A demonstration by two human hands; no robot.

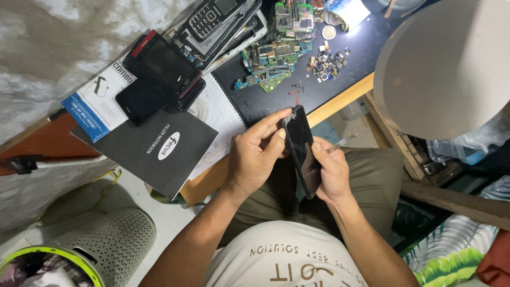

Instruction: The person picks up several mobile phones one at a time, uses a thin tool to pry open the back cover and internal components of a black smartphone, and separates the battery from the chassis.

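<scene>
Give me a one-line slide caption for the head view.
Both hands, left and right, hold a black smartphone beside a workbench.

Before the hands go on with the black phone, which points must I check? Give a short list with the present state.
1. Left hand grips the black phone: ok.
2. Right hand supports its lower part: ok.
3. Phone glass unbroken: not ok, cracks at the top corner.
4. Thin tool at the right fingers, tip placement: cannot tell.
5. Phone held over the lap, not over the desk: not ok.
</scene>
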